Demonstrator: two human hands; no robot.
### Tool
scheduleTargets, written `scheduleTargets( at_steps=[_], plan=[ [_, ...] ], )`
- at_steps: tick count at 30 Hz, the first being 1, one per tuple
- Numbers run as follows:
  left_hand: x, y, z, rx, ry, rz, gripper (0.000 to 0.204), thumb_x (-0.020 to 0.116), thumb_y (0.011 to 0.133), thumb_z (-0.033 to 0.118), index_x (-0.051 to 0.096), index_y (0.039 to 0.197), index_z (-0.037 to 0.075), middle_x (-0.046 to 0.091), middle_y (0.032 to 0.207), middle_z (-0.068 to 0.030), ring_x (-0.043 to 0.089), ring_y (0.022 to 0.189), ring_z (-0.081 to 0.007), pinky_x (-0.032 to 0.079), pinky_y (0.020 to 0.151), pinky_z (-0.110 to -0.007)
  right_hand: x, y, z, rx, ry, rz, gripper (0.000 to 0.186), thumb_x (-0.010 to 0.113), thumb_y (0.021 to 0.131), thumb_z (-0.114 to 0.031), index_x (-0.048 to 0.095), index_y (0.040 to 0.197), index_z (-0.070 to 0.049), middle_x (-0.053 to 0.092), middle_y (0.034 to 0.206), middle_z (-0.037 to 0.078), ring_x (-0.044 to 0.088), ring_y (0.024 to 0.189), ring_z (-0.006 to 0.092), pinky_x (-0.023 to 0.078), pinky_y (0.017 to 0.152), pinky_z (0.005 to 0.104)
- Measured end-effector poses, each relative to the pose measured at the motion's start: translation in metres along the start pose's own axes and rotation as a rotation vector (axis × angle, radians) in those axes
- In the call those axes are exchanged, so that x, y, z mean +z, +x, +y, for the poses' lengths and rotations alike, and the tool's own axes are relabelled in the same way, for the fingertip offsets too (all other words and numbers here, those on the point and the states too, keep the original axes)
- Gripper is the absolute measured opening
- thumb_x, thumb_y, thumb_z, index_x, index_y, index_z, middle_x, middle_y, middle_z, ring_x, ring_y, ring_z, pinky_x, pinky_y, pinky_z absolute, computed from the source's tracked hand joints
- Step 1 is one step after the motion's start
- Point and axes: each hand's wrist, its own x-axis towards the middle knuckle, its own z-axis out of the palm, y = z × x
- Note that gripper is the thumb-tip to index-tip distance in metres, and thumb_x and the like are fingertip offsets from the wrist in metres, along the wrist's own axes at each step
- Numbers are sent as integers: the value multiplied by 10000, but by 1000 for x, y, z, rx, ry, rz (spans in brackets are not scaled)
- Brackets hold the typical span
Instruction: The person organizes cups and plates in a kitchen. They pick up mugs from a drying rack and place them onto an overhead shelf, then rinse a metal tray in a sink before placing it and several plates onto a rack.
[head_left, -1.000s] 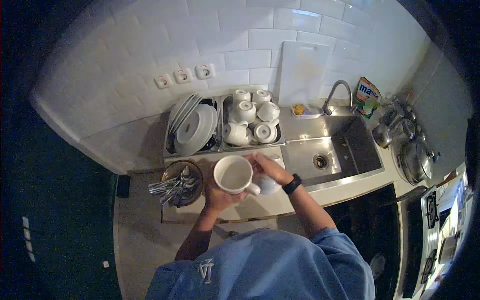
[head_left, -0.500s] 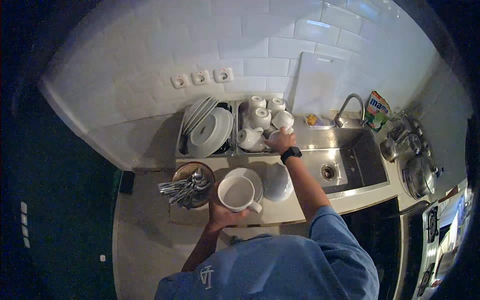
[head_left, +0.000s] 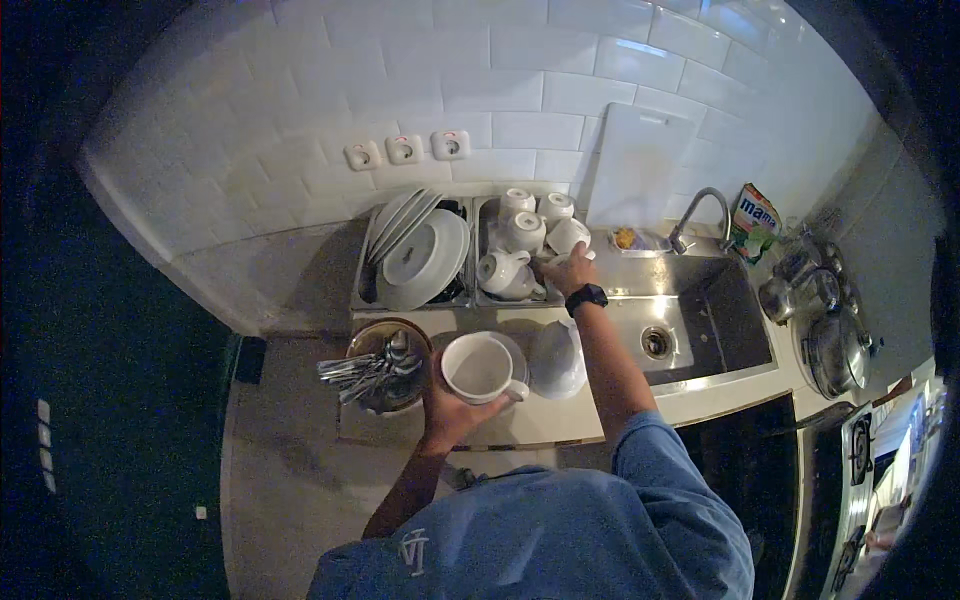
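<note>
My left hand (head_left: pixel 448 410) holds a white mug (head_left: pixel 478 368) upright over a white plate (head_left: pixel 513 352), beside a round bowl of cutlery (head_left: pixel 370 372). My right hand (head_left: pixel 568 268) reaches into the right steel drainer tray (head_left: pixel 520 302), fingers closed on a white cup (head_left: pixel 585 254) partly hidden by the hand. Upturned cups (head_left: pixel 528 229) surround it there. A white rounded dish (head_left: pixel 556 362) sits on the counter below my right forearm.
The left tray holds white plates (head_left: pixel 420 262). At right are the sink (head_left: pixel 700 330), tap (head_left: pixel 710 195), steel pots (head_left: pixel 835 355) and stove (head_left: pixel 858 450). A cutting board (head_left: pixel 635 165) leans on the tiled wall behind a small sponge tray (head_left: pixel 650 242).
My right hand has left the mug and moved up and away into the cup drainer, closing on another cup there. My left hand still holds the mug.
</note>
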Motion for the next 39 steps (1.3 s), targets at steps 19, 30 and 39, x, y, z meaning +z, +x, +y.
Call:
scheduleTargets(
  at_steps=[19,30,39],
  plan=[
    [66,65,24,95,14,42,1016,868,501,273,304,1311,32,555,1124,-207,566,1033,-334,451,897,-406,-100,-94,-28,-604,1109,-14,721,717,612,-104,452,1282,-67,479,1215,126,462,1130,215,400,944,366],
    [71,69,44,75,-38,-28,871,839,464,227,423,1206,39,585,1077,-187,591,985,-340,479,844,-407,-101,-134,-32,-723,559,360,791,889,479,-366,472,1083,-72,427,1044,99,468,984,236,444,783,341],
    [63,69,53,243,18,33,844,860,442,262,466,1151,30,588,1042,-185,588,965,-351,477,815,-419,-111,-153,-21,-527,1203,94,521,611,865,-241,406,1296,-30,432,1230,127,437,1119,232,381,932,356]
  ],
)
